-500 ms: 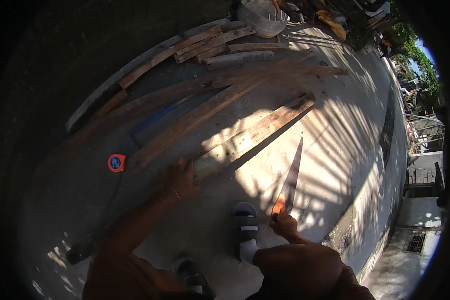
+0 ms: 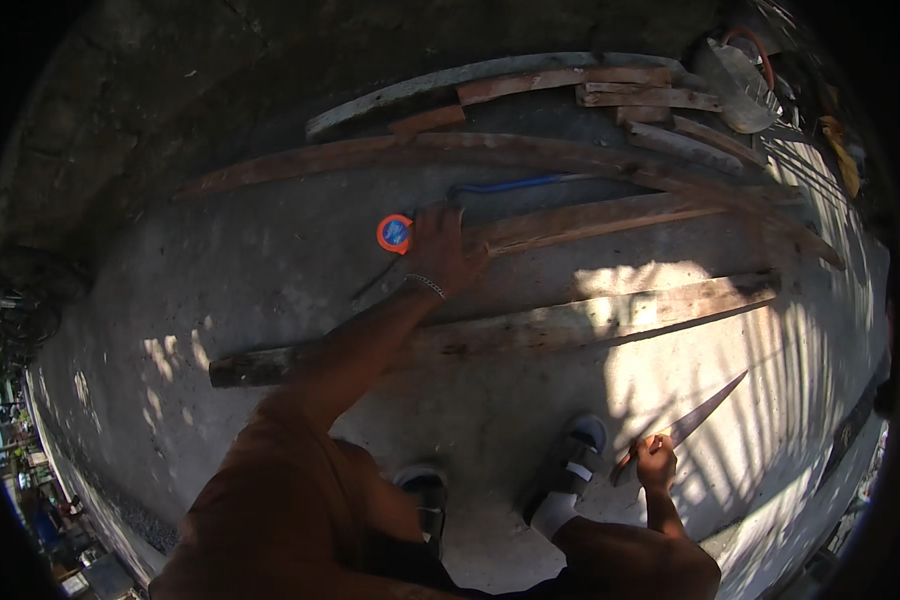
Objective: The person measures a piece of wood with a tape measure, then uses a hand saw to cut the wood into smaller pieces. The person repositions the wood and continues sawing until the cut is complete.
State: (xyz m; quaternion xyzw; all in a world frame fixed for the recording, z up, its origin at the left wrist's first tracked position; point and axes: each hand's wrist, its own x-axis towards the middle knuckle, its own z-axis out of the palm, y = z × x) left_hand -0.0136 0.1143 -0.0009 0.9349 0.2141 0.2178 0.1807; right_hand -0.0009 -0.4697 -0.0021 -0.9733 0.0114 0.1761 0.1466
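Note:
My right hand [image 2: 656,463] is closed around the handle of a handsaw [image 2: 712,406], low over the concrete beside my right foot. The blade points away and to the right. My left hand [image 2: 444,250] reaches over the floor with its fingers stretched out and thumb apart. Just left of its fingers lies a round orange tape measure [image 2: 395,233] with a blue centre. The near-left end of a brown wooden beam [image 2: 580,222] is right beside the thumb; whether they touch I cannot tell. Under my left forearm passes a long weathered timber [image 2: 530,328], partly hidden by it.
Farther off lie a long curved-looking beam [image 2: 370,155], a blue bar [image 2: 515,184] and several short wood offcuts [image 2: 650,97]. A pale bucket [image 2: 742,88] stands at the far right. My sandalled feet [image 2: 578,460] are near the timber.
My view has turned left. My left hand has moved off the end of the weathered timber to beside the tape measure. My right hand still grips the handsaw.

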